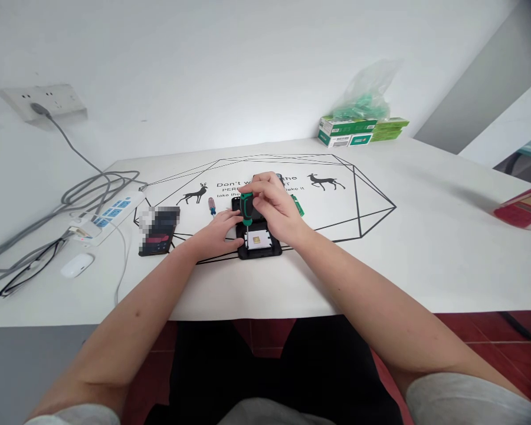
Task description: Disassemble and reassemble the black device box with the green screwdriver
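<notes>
A green-and-black screwdriver (246, 208) stands upright in my right hand (272, 203), whose fingers close around its handle. Its shaft points down at a black plastic case (261, 254) that holds a white board with a gold-coloured square (256, 240). At the case's left side, my left hand (221, 232) grips the edge with thumb and fingers. Just behind the board, a dark part (236, 203) is mostly covered by my hands. A green circuit board or card (298, 205) peeks out to the right of my right hand.
Left of my hands lie a second screwdriver (212, 206), a phone (159, 233), a power strip (115, 215) with grey cable, a white mouse (77, 265) and glasses (29, 271). Green-and-white boxes (347, 131) with a plastic bag (365, 97) stand at the back right. A red box (524, 208) is far right.
</notes>
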The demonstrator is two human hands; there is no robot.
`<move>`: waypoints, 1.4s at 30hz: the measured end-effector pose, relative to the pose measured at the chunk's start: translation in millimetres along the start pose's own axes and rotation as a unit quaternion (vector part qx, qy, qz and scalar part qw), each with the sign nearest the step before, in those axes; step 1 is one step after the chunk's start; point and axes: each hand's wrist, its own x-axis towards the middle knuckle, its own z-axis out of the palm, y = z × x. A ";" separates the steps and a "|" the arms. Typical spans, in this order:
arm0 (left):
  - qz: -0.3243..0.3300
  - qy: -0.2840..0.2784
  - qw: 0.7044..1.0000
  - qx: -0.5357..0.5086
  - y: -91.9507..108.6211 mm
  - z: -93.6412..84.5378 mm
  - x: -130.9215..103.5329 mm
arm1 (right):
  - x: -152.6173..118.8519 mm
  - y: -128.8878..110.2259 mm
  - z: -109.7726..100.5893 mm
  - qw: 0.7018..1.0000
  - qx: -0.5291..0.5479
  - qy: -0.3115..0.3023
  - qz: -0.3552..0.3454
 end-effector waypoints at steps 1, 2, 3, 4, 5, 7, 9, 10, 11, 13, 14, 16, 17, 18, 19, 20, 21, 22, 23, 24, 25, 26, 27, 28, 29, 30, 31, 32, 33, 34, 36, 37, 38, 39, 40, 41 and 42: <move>0.001 -0.009 1.000 0.000 0.4 -0.7 0.0 | 0.3 0.2 0.3 1.000 -0.007 0.005 -0.007; 0.002 -0.017 1.000 -0.001 0.8 -1.4 0.0 | 0.4 0.0 0.6 1.000 -0.008 0.009 -0.010; 0.000 -0.024 1.000 -0.001 1.3 -2.0 -0.1 | 0.5 -0.5 0.8 1.000 -0.004 0.011 -0.009; -0.003 -0.026 1.000 -0.002 1.8 -2.5 -0.3 | 0.6 -1.1 1.1 1.000 0.002 0.012 -0.007; -0.007 -0.026 1.000 -0.003 2.3 -2.9 -0.4 | 0.5 -1.9 1.5 1.000 0.010 0.012 -0.001; -0.010 -0.025 1.000 -0.005 2.9 -3.1 -0.8 | -0.1 -3.2 2.5 0.999 0.028 0.013 0.024; -0.010 -0.022 1.000 -0.007 3.4 -2.9 -0.9 | -1.0 -3.7 4.2 0.997 0.048 0.018 0.063; -0.009 -0.020 1.000 -0.008 3.5 -2.6 -0.9 | -1.5 -3.7 5.3 0.995 0.058 0.021 0.083; -0.009 -0.019 1.000 -0.010 3.5 -2.3 -0.9 | -2.0 -3.7 6.5 0.992 0.068 0.023 0.100; -0.009 -0.014 1.000 -0.014 3.3 -1.5 -0.7 | -2.6 -4.1 8.8 0.989 0.087 0.014 0.120; -0.010 -0.012 1.000 -0.017 3.1 -1.1 -0.7 | -2.7 -4.8 9.6 0.987 0.096 0.006 0.126; -0.010 -0.009 1.000 -0.020 2.4 -0.4 -0.5 | -2.8 -6.8 10.5 0.985 0.110 -0.006 0.135; -0.008 -0.007 1.000 -0.023 2.0 -0.1 -0.4 | -2.9 -8.0 10.6 0.984 0.116 -0.011 0.136; -0.005 -0.006 1.000 -0.025 1.6 0.1 -0.2 | -3.1 -9.2 10.3 0.983 0.120 -0.014 0.136; 0.000 -0.005 1.000 -0.026 1.2 0.3 -0.1 | -3.3 -10.2 9.9 0.983 0.123 -0.019 0.132; 0.003 -0.007 1.000 -0.026 0.9 0.4 0.1 | -3.6 -11.0 9.2 0.984 0.123 -0.026 0.127; 0.004 -0.009 1.000 -0.023 0.7 0.4 0.2 | -3.8 -11.4 8.3 0.985 0.118 -0.033 0.119; 0.002 -0.012 1.000 -0.019 0.7 0.4 0.2 | -3.9 -11.5 7.4 0.987 0.107 -0.040 0.111; -0.002 -0.014 1.000 -0.015 0.9 0.3 0.2 | -3.9 -11.3 6.4 0.990 0.093 -0.045 0.099; -0.008 -0.016 1.000 -0.010 1.2 0.0 0.1 | -3.7 -10.8 5.5 0.993 0.075 -0.049 0.083; -0.014 -0.016 1.000 -0.007 1.8 -0.3 -0.1 | -3.4 -10.0 4.7 0.995 0.055 -0.051 0.064; -0.019 -0.016 1.000 -0.006 2.4 -0.7 -0.3 | -3.1 -9.0 4.1 0.997 0.034 -0.048 0.044; -0.023 -0.016 1.000 -0.006 3.2 -1.1 -0.6 | -2.6 -7.9 3.7 0.999 0.013 -0.042 0.024; -0.025 -0.016 1.000 -0.008 3.9 -1.6 -0.9 | -2.1 -6.7 3.5 0.999 -0.008 -0.031 0.006; -0.026 -0.016 0.999 -0.011 4.5 -2.0 -1.1 | -1.6 -5.5 3.4 0.999 -0.029 -0.017 -0.008; -0.025 -0.016 0.999 -0.014 5.0 -2.4 -1.3 | -1.1 -4.3 3.4 0.999 -0.046 -0.003 -0.018; -0.023 -0.016 0.999 -0.016 5.3 -2.6 -1.4 | -0.6 -3.3 3.3 0.998 -0.057 0.009 -0.025; -0.021 -0.017 1.000 -0.016 5.3 -2.8 -1.4 | -0.2 -2.5 3.3 0.997 -0.063 0.016 -0.029; -0.018 -0.018 1.000 -0.016 5.2 -2.9 -1.3 | 0.0 -2.0 3.2 0.997 -0.063 0.020 -0.031; -0.016 -0.021 1.000 -0.014 4.9 -2.8 -1.3 | 0.2 -1.8 3.0 0.998 -0.060 0.021 -0.031; -0.016 -0.028 0.999 -0.007 4.1 -2.6 -1.0 | 0.1 -2.1 2.6 0.999 -0.044 0.017 -0.022; -0.019 -0.031 0.999 -0.003 3.7 -2.5 -0.9 | -0.1 -2.5 2.5 0.999 -0.034 0.015 -0.014; -0.023 -0.032 0.999 0.002 3.3 -2.3 -0.8 | -0.4 -3.0 2.6 1.000 -0.021 0.013 -0.006; -0.025 -0.033 0.999 0.006 3.1 -2.1 -0.7 | -0.7 -3.6 2.9 1.000 -0.008 0.011 0.005; -0.026 -0.032 0.999 0.008 2.8 -1.9 -0.7 | -0.9 -4.2 3.4 1.000 0.005 0.010 0.016; -0.024 -0.029 0.999 0.007 2.7 -1.7 -0.6 | -1.0 -4.7 4.1 0.999 0.017 0.009 0.028; -0.020 -0.026 0.999 0.002 2.5 -1.6 -0.7 | -1.1 -5.2 4.8 0.999 0.026 0.009 0.041</move>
